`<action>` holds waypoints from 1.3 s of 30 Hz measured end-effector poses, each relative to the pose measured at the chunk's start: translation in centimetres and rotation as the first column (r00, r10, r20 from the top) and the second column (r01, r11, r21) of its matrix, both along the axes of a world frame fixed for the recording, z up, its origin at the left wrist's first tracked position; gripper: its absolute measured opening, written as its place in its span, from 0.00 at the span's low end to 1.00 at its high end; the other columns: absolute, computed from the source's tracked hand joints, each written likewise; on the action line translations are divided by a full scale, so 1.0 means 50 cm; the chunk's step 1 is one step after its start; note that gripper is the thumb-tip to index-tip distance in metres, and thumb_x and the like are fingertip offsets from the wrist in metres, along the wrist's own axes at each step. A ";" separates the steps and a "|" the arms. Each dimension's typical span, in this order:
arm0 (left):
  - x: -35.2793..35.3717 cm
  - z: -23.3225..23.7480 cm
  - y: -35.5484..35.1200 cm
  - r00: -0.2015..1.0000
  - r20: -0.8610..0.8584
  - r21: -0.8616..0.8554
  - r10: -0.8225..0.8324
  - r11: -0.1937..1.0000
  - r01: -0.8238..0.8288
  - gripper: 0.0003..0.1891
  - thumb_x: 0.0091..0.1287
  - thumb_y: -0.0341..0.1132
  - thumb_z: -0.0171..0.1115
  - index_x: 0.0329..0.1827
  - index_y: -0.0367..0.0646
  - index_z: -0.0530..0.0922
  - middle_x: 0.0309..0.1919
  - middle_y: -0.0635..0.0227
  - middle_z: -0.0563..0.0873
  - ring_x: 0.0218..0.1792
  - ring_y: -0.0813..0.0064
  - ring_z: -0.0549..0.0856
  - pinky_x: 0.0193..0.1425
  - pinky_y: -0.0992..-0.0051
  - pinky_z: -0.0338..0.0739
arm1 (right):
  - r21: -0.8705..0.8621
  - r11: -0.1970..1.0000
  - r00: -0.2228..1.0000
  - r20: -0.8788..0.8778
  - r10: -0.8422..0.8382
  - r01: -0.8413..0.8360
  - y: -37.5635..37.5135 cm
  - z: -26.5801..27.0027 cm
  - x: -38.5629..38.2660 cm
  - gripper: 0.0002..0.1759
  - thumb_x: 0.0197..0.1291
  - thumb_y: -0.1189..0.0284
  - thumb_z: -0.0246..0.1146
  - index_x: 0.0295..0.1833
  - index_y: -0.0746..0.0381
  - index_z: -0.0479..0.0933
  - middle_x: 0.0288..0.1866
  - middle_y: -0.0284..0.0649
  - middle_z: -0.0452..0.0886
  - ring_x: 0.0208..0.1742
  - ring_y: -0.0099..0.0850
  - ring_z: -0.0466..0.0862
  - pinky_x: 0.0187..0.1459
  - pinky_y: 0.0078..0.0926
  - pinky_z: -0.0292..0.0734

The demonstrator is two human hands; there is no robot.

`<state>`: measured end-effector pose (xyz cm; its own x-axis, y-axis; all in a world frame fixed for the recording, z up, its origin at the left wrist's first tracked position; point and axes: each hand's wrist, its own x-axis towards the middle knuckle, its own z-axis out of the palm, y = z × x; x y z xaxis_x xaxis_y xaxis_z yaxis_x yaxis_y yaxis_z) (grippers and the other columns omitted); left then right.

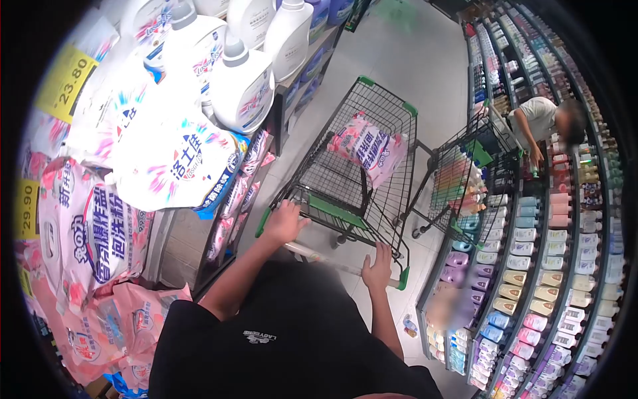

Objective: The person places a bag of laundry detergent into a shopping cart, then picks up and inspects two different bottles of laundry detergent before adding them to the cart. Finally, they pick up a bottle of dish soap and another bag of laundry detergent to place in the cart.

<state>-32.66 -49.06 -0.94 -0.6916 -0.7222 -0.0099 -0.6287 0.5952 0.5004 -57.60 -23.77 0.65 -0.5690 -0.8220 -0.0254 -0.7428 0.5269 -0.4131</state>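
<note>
A wire shopping cart [312, 159] with green corners stands in front of me. My left hand [283, 223] is closed on the left end of its handle. Further right along the pale handle bar [339, 263], my right hand [377, 267] holds on, its fingers reaching forward over the bar. Inside the cart basket lies a pink and white bag of laundry powder [369, 147] with dark blue lettering. The undersides of both hands are hidden.
Left shelves hold white detergent jugs [242, 86], a white bag [176, 159] and pink laundry bags [93, 233]. To the right, a second cart [458, 173] with goods stands by a person [535, 120] reaching toward bottle shelves. Grey tiled floor [425, 46] runs ahead.
</note>
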 end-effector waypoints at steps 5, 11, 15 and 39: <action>-0.058 0.030 -0.057 0.995 -0.098 0.097 0.017 0.995 -0.007 0.22 0.73 0.49 0.69 0.53 0.35 0.81 0.51 0.50 0.84 0.58 0.47 0.83 0.57 0.51 0.83 | -0.029 0.998 0.997 0.038 0.062 -0.061 -0.058 -0.010 -0.100 0.28 0.66 0.73 0.66 0.71 0.65 0.75 0.72 0.52 0.78 0.78 0.56 0.71 0.77 0.52 0.69; -0.128 0.023 -0.100 0.998 0.059 0.023 0.037 0.999 -0.039 0.25 0.73 0.49 0.69 0.60 0.36 0.79 0.57 0.50 0.83 0.64 0.49 0.82 0.60 0.51 0.82 | -0.202 0.978 0.983 0.184 -0.017 0.054 -0.185 -0.019 -0.274 0.16 0.68 0.73 0.68 0.60 0.64 0.84 0.60 0.52 0.88 0.63 0.53 0.85 0.68 0.44 0.78; -0.207 0.069 -0.079 0.983 0.060 -0.073 0.176 0.983 -0.171 0.28 0.74 0.50 0.68 0.64 0.34 0.78 0.63 0.50 0.81 0.69 0.47 0.77 0.64 0.50 0.81 | -0.011 0.984 0.853 0.499 -0.150 0.179 -0.331 -0.079 -0.457 0.21 0.71 0.70 0.67 0.66 0.65 0.83 0.61 0.50 0.89 0.64 0.42 0.87 0.68 0.36 0.78; -0.336 0.098 -0.147 0.932 0.023 0.086 0.361 0.928 -0.361 0.16 0.77 0.45 0.66 0.55 0.41 0.85 0.64 0.61 0.84 0.70 0.54 0.81 0.66 0.57 0.83 | -0.081 0.901 0.602 0.769 -0.216 0.427 -0.940 -0.533 -0.874 0.14 0.65 0.62 0.73 0.37 0.59 0.80 0.28 0.33 0.78 0.27 0.24 0.75 0.26 0.27 0.62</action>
<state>-49.45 -56.40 3.95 -0.3838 -0.9192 -0.0878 -0.7965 0.2814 0.5352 -101.29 -70.76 -26.00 -0.6758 -0.6272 -0.3871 0.0569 0.4792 -0.8759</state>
